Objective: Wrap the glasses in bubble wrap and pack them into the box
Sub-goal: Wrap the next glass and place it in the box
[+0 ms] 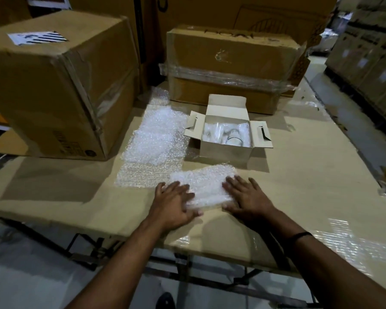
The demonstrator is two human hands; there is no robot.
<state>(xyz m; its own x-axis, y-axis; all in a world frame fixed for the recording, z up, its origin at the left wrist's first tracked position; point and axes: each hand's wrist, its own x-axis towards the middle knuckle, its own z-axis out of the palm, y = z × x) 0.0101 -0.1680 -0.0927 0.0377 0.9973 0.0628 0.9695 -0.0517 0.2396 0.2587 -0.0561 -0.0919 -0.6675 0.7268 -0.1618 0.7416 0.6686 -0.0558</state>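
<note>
you look partway through: the small white box [225, 150] sits open near the middle of the desk [310, 175], its flaps spread, and it already holds wrapped glasses [226, 132], clear rims showing through cloudy plastic. how many are in there you can't count from this view. in front of the box, close to the desk's near edge, lies the bubble wrap sheet [207, 184] you are working on. your left hand [174, 201] and right hand [245, 197] rest flat on its two ends, fingers [176, 188] straight and spread wide, pressing rather than gripping. the sheet looks a little puffed in the middle, but whether a glass is rolled inside cannot be told. if there is one, what's left is closing the roll and seating it in the box; if not, a glass still has to come to it. spare bubble wrap [156, 139] lies in overlapping sheets to the left of the box, soft, crinkled and translucent white. the desk top is flat brown cardboard with glossy tape along its edges, and the box is thin, smooth card.
</note>
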